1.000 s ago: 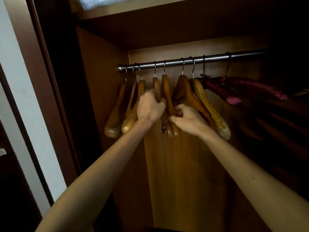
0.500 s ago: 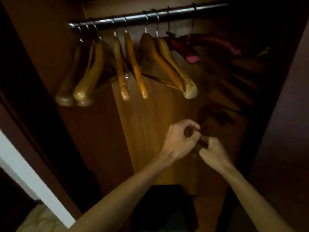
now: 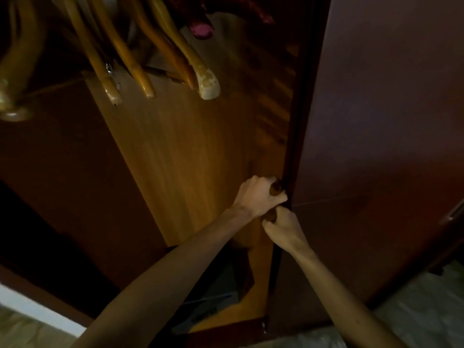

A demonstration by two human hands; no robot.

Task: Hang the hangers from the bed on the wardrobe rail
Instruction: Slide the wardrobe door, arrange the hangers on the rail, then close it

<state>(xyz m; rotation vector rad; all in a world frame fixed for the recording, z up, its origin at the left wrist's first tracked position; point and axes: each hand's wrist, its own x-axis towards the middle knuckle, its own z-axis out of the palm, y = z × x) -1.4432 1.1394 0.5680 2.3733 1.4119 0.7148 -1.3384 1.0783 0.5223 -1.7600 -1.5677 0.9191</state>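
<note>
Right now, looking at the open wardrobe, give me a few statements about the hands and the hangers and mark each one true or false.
1. Both hands are curled at the edge of the wardrobe door. True: the left hand and the right hand both grip the dark edge of the door.
2. The right hand is holding a wooden hanger. False: neither hand touches a hanger.
3. Wooden hangers hang in the upper left of the view. True.
4. The left hand is lower in the view than the right. False: the left hand is just above the right.
5. A reddish padded hanger shows beside the wooden ones. True.
</note>
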